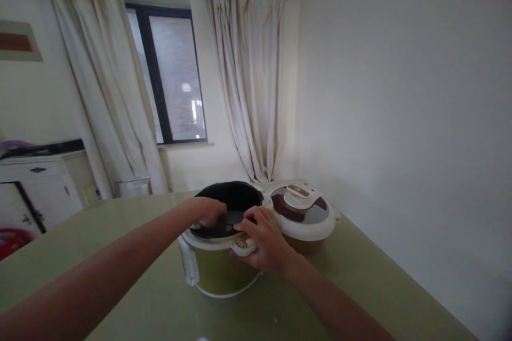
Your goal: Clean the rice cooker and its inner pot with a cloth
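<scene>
A green pot (224,272) with a white rim and a black inside stands upright and uncovered on the table. My left hand (210,213) reaches over its rim into the opening. Its fingers are curled closed, and whatever they hold, if anything, is hidden. At the near right of the rim, my right hand (266,240) is closed around the white pot handle (243,245), with the thumb and index finger up by the rim. Just right of the green pot sits a brown pot (310,245), covered by a white-rimmed glass lid (320,213) with a knob on top.
Both pots rest on a pale green table (144,277). A bare wall (408,117) runs along the table's right edge. Behind are a dark-framed window (176,74) and long curtains (248,64). A white cabinet (48,181) and a red basin (14,240) are at left.
</scene>
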Tool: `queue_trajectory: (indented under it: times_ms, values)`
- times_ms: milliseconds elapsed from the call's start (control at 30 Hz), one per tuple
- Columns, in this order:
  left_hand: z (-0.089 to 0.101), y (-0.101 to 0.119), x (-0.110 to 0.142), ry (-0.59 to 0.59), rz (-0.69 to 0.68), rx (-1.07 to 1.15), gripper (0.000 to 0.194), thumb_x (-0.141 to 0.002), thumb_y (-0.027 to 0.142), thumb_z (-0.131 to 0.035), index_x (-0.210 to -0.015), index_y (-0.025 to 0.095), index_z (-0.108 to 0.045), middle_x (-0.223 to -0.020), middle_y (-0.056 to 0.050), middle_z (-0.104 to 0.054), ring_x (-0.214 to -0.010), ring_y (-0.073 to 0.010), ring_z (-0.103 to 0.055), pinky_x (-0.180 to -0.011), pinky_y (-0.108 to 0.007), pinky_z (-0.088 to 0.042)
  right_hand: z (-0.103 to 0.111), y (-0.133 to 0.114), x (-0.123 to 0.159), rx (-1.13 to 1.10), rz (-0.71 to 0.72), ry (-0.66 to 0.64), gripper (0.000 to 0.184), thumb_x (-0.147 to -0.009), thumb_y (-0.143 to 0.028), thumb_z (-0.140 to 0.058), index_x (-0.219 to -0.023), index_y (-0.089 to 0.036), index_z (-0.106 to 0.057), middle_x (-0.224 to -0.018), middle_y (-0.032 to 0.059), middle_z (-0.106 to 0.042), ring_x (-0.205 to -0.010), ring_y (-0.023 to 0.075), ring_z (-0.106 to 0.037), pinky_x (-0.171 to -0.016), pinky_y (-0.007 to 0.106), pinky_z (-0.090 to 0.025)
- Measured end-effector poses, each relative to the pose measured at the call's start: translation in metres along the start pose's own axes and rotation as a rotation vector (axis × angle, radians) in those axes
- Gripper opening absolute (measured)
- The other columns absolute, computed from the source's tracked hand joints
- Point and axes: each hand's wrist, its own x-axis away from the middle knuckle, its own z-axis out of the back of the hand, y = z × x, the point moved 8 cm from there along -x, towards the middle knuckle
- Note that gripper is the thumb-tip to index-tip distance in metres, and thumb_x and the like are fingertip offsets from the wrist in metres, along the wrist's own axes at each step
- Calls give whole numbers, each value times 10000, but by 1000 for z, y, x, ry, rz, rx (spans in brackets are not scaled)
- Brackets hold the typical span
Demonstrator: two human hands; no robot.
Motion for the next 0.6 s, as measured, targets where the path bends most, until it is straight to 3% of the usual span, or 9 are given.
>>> queue_trajectory:
  times_ms: [133, 200, 267, 367, 467, 600]
  values:
    - [15, -23, 19, 139, 158, -140, 695, -609, 137, -806, -1270, 351, -767, -1336, -153, -713, -1263, -449, -631, -975, -576, -547, -1, 1, -1, -11, -25, -28, 498, -778, -492, -902, -1155, -249, -685, -1161, 72, -584, -1076, 264, -549, -964, 431, -446]
    - [22, -31, 23, 200, 228, -186, 840, -606, 142, -830, -1398, 376, -683, -1454, -179, -624, -1302, -489, -588, -971, -615, -541, -1, 2, -1, -11, -43, -27, 508, -757, -458, -916, -1159, -250, -683, -1163, 69, -581, -1083, 270, -547, -979, 443, -443]
    - [27, -35, 22, 232, 268, -214, 853, -628, 120, -820, -1431, 353, -650, -1431, -201, -623, -1229, -482, -628, -930, -606, -554, -1, 2, 0, -16, -58, -20, 518, -729, -424, -930, -1148, -247, -682, -1157, 68, -580, -1075, 273, -547, -973, 449, -442]
    - [37, -31, 10, 296, 268, -233, 688, -733, 104, -747, -1385, 305, -656, -1389, -209, -641, -1212, -447, -635, -955, -609, -535, -3, 2, 0, -26, -60, -17, 505, -722, -398, -925, -1134, -243, -677, -1148, 65, -578, -1064, 271, -544, -947, 440, -442]
    - [49, -19, -9, 384, 256, -216, 646, -817, 106, -673, -1426, 301, -581, -1410, -195, -624, -1294, -406, -588, -1000, -585, -526, -4, 2, -1, -25, -48, -12, 481, -727, -386, -909, -1122, -241, -676, -1135, 65, -577, -1051, 270, -540, -925, 435, -439]
    - [59, 1, -38, 491, 272, -129, 681, -822, 155, -675, -1469, 237, -478, -1456, -205, -559, -1330, -384, -572, -970, -509, -563, -4, 4, -1, -34, -58, -4, 500, -702, -394, -918, -1119, -256, -679, -1111, 57, -570, -1029, 266, -541, -908, 437, -429]
